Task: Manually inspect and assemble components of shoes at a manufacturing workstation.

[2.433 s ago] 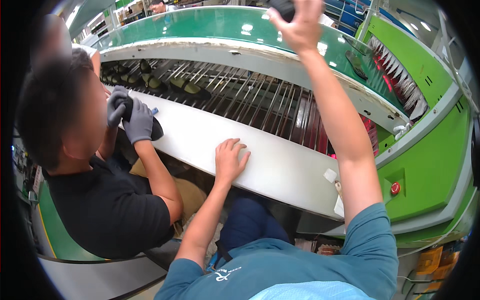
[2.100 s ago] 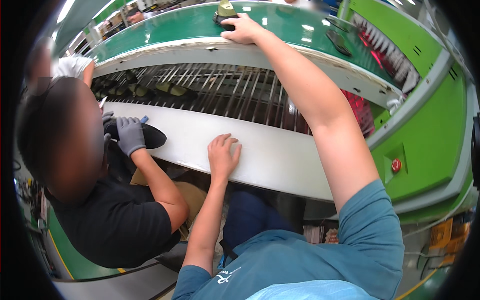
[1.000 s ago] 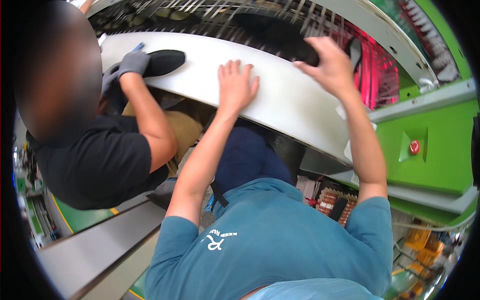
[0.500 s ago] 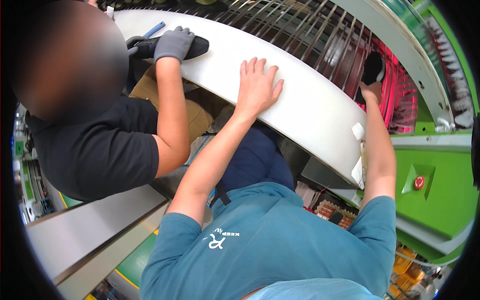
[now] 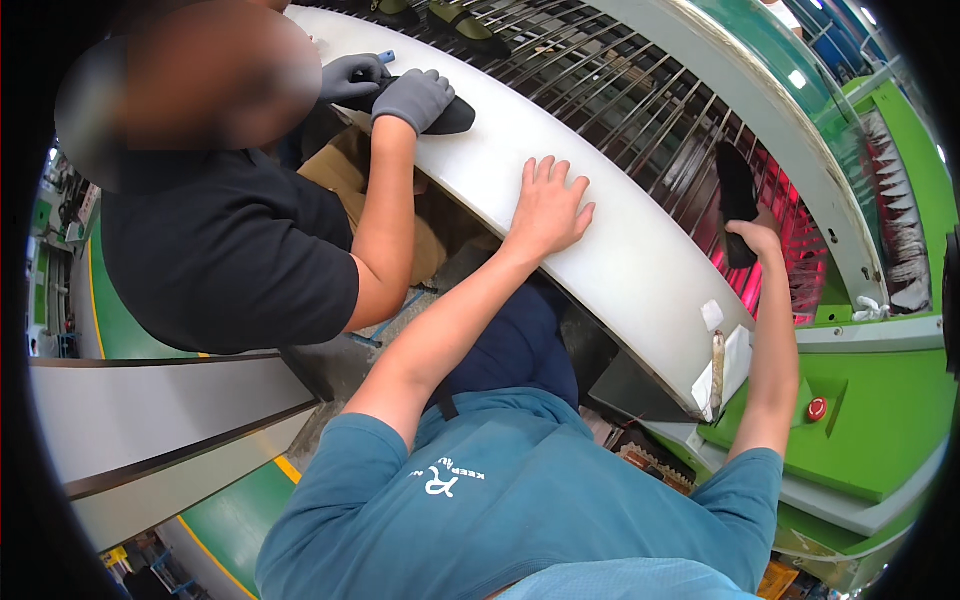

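Note:
My right hand (image 5: 757, 238) grips a black shoe (image 5: 737, 180) near its lower end. The shoe is held tilted, its length pointing away from me, over the metal bars beside the red-lit opening. Part of it is hidden behind my fingers. Flat on the white curved tabletop (image 5: 625, 245) lies my left hand (image 5: 550, 210), fingers spread and nothing in it. To its left, a co-worker's grey-gloved hands (image 5: 412, 100) hold another black shoe (image 5: 456, 118) at the tabletop's edge.
Metal bars (image 5: 610, 85) run along the table's far side, with olive-green shoes (image 5: 465, 22) on them. The red glow (image 5: 795, 220) comes from under a curved machine hood (image 5: 720, 60). A brown-wrapped stick (image 5: 717, 370) and white paper (image 5: 737, 352) lie at the right end, near a red button (image 5: 817, 409).
My right hand has brought the black shoe out from the red-lit area and turned it. My left hand stays on the tabletop. The co-worker's second gloved hand shows more plainly, and the view has shifted.

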A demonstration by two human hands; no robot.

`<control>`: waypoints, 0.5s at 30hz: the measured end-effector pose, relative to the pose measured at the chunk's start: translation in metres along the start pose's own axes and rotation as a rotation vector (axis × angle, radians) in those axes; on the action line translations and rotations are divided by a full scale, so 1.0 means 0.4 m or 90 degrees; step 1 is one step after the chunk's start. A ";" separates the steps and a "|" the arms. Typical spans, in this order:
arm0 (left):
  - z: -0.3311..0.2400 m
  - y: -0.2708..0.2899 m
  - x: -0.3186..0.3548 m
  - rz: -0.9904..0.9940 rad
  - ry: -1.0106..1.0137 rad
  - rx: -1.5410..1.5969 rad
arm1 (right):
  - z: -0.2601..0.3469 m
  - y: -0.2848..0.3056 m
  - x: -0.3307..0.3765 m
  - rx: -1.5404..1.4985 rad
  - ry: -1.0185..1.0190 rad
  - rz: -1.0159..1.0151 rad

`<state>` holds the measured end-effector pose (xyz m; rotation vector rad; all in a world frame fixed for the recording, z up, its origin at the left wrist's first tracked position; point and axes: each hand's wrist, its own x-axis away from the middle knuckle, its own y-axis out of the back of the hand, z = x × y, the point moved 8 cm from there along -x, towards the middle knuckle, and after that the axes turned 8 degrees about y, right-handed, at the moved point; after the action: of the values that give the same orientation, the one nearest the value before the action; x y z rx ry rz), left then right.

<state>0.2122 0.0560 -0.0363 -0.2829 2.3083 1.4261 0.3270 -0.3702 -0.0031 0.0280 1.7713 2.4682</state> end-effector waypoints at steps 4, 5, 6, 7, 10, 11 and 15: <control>0.007 0.000 0.005 -0.026 -0.009 0.035 | 0.184 0.010 0.133 -0.434 0.089 0.066; 0.008 0.001 0.005 -0.028 -0.009 0.051 | 0.241 0.019 0.183 -0.506 0.158 0.037; 0.007 0.004 0.007 -0.037 -0.020 0.053 | 0.273 0.007 0.227 -0.516 0.137 0.024; 0.010 0.005 0.007 -0.040 -0.012 0.062 | 0.315 -0.006 0.268 -0.562 0.163 0.030; 0.017 0.009 0.005 -0.034 0.010 0.110 | 0.376 -0.080 0.366 -0.635 0.154 -0.003; 0.019 0.012 0.005 -0.036 0.017 0.148 | 0.391 -0.110 0.385 -0.661 0.157 -0.002; 0.008 0.027 0.006 -0.034 0.037 0.294 | 0.351 -0.187 0.429 -0.682 -0.042 0.051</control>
<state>0.2067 0.0640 -0.0298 -0.2451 2.5706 0.8327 0.1725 -0.1979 -0.0365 0.0889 0.2591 3.0566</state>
